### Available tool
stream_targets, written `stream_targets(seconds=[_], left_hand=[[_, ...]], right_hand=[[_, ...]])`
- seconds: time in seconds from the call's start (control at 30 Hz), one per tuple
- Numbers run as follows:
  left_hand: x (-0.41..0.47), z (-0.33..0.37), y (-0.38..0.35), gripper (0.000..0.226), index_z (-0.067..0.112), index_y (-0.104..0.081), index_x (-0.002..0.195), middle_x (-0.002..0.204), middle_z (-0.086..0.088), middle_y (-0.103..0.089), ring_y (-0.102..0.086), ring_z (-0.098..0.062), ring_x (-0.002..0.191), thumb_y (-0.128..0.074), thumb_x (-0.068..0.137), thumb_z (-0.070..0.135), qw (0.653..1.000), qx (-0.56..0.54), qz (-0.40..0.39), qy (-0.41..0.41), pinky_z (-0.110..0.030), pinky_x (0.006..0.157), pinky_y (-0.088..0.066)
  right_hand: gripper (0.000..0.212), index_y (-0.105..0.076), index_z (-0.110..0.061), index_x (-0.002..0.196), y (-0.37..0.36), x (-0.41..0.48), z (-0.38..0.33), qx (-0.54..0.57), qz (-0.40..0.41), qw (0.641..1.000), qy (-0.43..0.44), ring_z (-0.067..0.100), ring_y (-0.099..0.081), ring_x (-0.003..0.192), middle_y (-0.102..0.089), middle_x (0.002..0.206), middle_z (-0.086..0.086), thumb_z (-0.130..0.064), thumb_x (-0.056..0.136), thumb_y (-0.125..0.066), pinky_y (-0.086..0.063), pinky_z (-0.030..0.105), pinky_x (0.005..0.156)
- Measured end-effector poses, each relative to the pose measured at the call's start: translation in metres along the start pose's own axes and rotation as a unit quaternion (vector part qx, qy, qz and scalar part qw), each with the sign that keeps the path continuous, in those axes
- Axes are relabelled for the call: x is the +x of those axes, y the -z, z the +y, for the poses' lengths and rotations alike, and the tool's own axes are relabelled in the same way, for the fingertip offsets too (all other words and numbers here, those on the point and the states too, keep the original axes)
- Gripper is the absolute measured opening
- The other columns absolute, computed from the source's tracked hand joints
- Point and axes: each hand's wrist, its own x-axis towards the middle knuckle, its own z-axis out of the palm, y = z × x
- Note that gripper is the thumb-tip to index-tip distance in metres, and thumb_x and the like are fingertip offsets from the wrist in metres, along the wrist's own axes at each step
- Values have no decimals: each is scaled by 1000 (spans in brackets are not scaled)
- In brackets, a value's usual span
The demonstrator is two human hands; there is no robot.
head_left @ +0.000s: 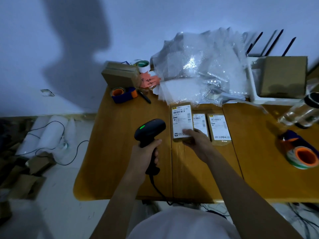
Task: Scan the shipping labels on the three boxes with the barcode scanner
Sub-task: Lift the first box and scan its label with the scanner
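Left hand (146, 153) is wrapped around the scanner (149, 131) grip, its green light on. Right hand (196, 141) pinches the near edge of the leftmost box (182, 122); two more boxes (218, 128) lie beside it on the worktop (120, 152).

A wooden table (120, 169) carries crumpled bubble wrap (203, 69), a blue tape dispenser (123, 94) beside a black pen (144, 97), and a brown carton (284, 76). Cables (51, 135) trail across the floor.

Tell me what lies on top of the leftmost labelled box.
A white shipping label covers the leftmost box; the right hand rests on its near corner, hiding that part of the label.
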Motion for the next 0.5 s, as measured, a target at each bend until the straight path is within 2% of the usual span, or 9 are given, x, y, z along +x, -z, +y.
stream_targets(seconds=[0.1, 0.27, 0.37, 0.5], left_hand=[[6, 6, -1, 20, 14, -66, 77, 58, -2, -56, -50, -14, 47, -79, 87, 24, 1000, 5, 1, -6, -27, 50, -46], [10, 9, 0, 17, 13, -66, 84, 59, -2, -56, -50, -15, 48, -78, 88, 24, 1000, 14, 8, -11, -28, 52, -45], [11, 8, 1, 18, 12, -66, 83, 59, -3, -56, -51, -16, 47, -79, 88, 24, 1000, 12, 13, -1, -28, 51, -46], [13, 3, 1, 23, 11, -64, 78, 59, -4, -56, -52, -17, 48, -79, 88, 25, 1000, 21, 15, 13, -29, 51, -48]], right_hand=[[48, -61, -7, 129, -1, 6, -5, -4, 1, 1000, -4, 28, -68, 114, -70, 124, 14, -31, 90, -75, -59, 41, 94], [61, -60, -13, 130, -3, 14, 1, -83, 3, 996, -27, 28, -69, 112, -70, 123, 11, -55, 87, -71, -64, 38, 74], [66, -58, -7, 134, -8, 20, 5, -96, 9, 995, -32, 26, -68, 111, -69, 123, 12, -48, 85, -76, -62, 34, 69], [72, -51, -5, 137, -22, 25, 12, -36, 46, 997, -58, 24, -67, 103, -66, 117, 13, -41, 83, -81, -62, 38, 76]])
